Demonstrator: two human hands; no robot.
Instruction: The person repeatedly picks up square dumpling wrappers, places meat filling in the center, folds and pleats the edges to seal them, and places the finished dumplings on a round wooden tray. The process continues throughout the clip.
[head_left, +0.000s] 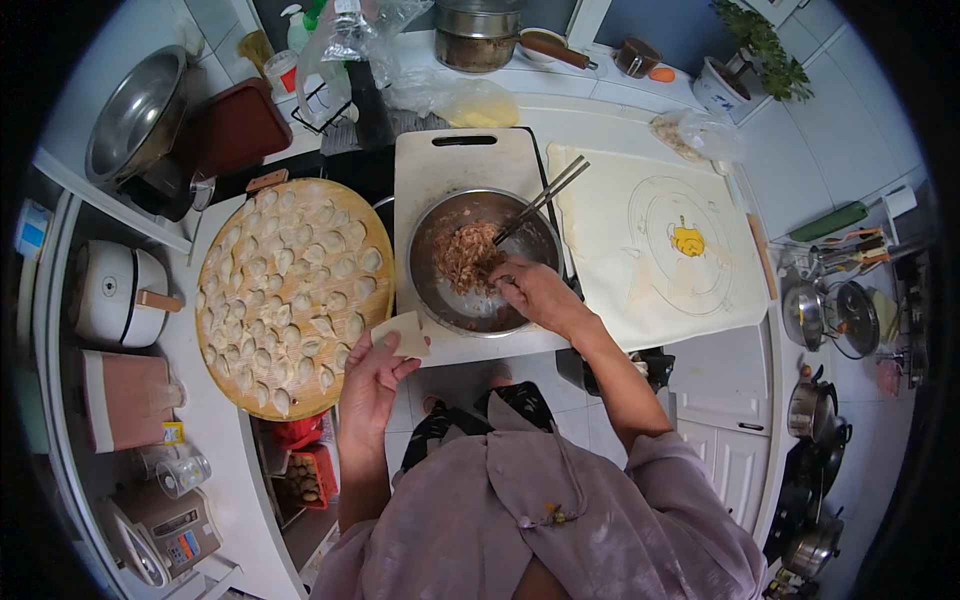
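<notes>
A flat, pale dough wrapper rests on the fingers of my left hand, with the thumb pressing on it. This hand is between the round wooden board and the near edge of the white cutting board. Folded dumplings cover much of the round board. My right hand reaches into a steel bowl on the cutting board. Its fingers grip a small utensil, mostly hidden, at the edge of the minced filling. Metal chopsticks lean in the bowl, apart from this hand.
A pale pastry mat with printed circles lies right of the bowl, beside a rolling pin. A saucepan stands at the back. A rice cooker and a large steel basin are at the left.
</notes>
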